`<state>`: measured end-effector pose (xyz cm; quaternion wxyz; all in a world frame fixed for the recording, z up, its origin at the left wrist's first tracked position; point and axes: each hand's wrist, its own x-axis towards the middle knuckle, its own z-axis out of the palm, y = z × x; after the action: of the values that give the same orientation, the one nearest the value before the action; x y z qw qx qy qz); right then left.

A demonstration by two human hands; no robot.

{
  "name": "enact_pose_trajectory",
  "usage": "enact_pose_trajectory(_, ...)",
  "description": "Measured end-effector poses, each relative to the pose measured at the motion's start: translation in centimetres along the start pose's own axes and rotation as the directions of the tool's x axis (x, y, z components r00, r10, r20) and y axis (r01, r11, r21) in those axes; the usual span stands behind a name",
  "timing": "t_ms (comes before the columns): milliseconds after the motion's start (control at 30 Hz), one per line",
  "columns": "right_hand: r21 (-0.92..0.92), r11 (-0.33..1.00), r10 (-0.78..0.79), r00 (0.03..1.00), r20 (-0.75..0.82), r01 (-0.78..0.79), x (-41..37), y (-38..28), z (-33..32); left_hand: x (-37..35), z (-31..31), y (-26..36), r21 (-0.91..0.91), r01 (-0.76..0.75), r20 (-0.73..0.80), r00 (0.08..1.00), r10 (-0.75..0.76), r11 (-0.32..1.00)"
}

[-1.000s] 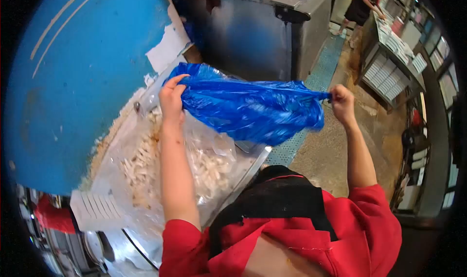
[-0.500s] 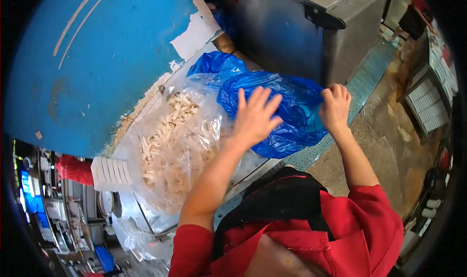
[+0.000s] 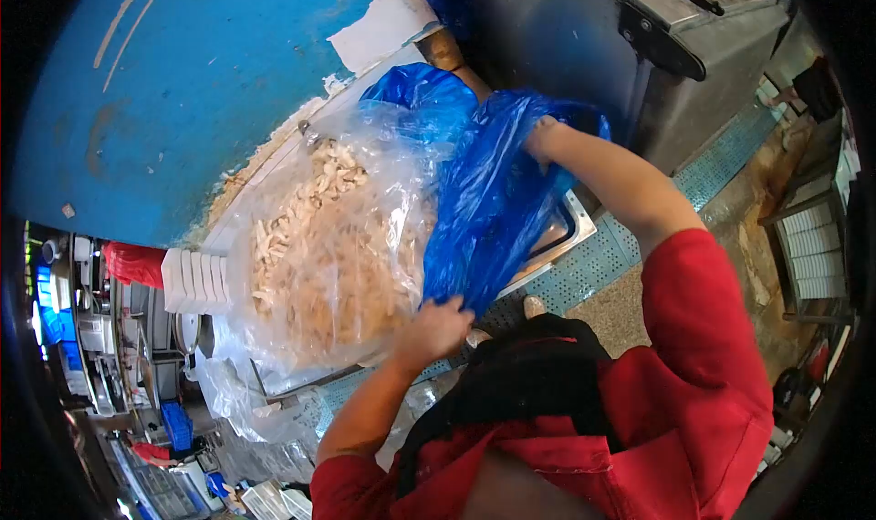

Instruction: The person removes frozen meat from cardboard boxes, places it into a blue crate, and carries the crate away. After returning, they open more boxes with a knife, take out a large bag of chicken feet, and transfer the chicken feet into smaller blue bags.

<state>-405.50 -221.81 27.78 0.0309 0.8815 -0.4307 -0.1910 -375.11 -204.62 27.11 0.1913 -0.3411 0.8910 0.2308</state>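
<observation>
Stretching upright beside the clear bag (image 3: 338, 246) of pale food strips, the blue bag (image 3: 493, 201) now runs from the right hand (image 3: 545, 140) at its top edge down to the left hand (image 3: 438, 324) at its bottom edge.

1. Change noted: half a second ago the left hand lay spread flat on the blue bag, near the right hand. It has since dropped toward our body. One second ago the same bag was pulled out sideways between the hands.
2. Left hand: the fingers are curled shut on the lower edge of the film.
3. Right hand: the film wraps over the fingers, so we cannot tell how tightly they close. The taut upper edge suggests a grip.
4. Effect on the work: we judge that the blue bag is now under tension lengthwise, with its side touching the clear bag.

The clear bag sits in a metal tray (image 3: 573, 225). Behind it stands a blue wall (image 3: 182, 82). A steel cabinet (image 3: 639, 55) lies beyond the right hand, and floor grating (image 3: 584, 278) runs below the tray.
</observation>
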Motion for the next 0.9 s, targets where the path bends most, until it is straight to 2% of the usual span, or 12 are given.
enact_pose_trajectory(33, -0.002, 1.0, 0.0, 1.0, 0.003, 0.0, 1.1, 0.5, -1.3, -0.5, 1.0, -0.3, -0.072, 0.029, 0.135, 0.991, -0.019, 0.997)
enact_pose_trajectory(100, 0.398, 0.857, 0.322, 0.943, 0.086, -0.329, 4.5, 1.3, -3.7, -0.3, 4.6, -1.2, -0.151, 0.002, 0.134, 0.991, 0.018, 0.989)
enact_pose_trajectory(133, 0.357, 0.893, 0.351, 0.921, -0.167, -0.275, 8.0, 1.9, 0.7, 0.4, 5.7, -1.4, -0.228, -0.022, 0.134, 0.99, 0.053, 0.973)
enact_pose_trajectory(233, 0.537, 0.789, 0.395, 0.916, -0.069, -0.3, 9.8, 1.4, 2.1, 2.3, 0.7, 1.7, -0.159, 0.087, 0.17, 0.984, -0.059, 0.983)
enact_pose_trajectory(333, 0.628, 0.736, 0.373, 0.926, -0.064, -0.253, 9.9, 0.3, 5.6, 5.3, -3.7, 3.7, -0.369, -0.099, -0.269, 0.963, -0.004, 0.924)
enact_pose_trajectory(433, 0.617, 0.78, 0.254, 0.954, -0.159, -0.105, 10.2, -0.7, 9.7, 12.2, -5.5, 1.0, -0.348, -0.298, -0.634, 0.774, 0.011, 0.889)
enact_pose_trajectory(500, 0.527, 0.848, 0.104, 0.96, -0.259, 0.05, 10.3, -2.5, 13.9, 17.2, -5.7, -3.4, -0.354, -0.206, -0.704, 0.701, -0.115, 0.912)
enact_pose_trajectory(533, 0.604, 0.79, 0.099, 0.994, 0.044, -0.105, 6.3, -4.0, 10.0, 19.3, -5.3, -5.5, -0.354, -0.116, -0.7, 0.691, -0.18, 0.928)
enact_pose_trajectory(600, 0.423, 0.906, -0.095, 0.958, 0.271, -0.03, -0.3, -6.4, 3.5, 21.1, -6.3, -8.0, -0.348, 0.079, -0.643, 0.705, -0.299, 0.934)
enact_pose_trajectory(700, 0.343, 0.936, -0.232, 0.868, 0.44, 0.077, -5.1, -7.3, 6.5, 21.8, -7.4, -9.7, -0.193, 0.292, -0.555, 0.755, -0.349, 0.937)
enact_pose_trajectory(800, 0.295, 0.944, -0.234, 0.928, 0.292, 0.145, -8.4, -6.5, 9.6, 21.6, -6.5, -10.2, -0.091, 0.333, -0.44, 0.832, -0.338, 0.939)
enact_pose_trajectory(900, 0.408, 0.912, -0.151, 0.959, 0.241, 0.041, -9.0, -5.7, 9.2, 21.9, -5.3, -10.6, -0.065, 0.318, -0.463, 0.83, -0.311, 0.946)
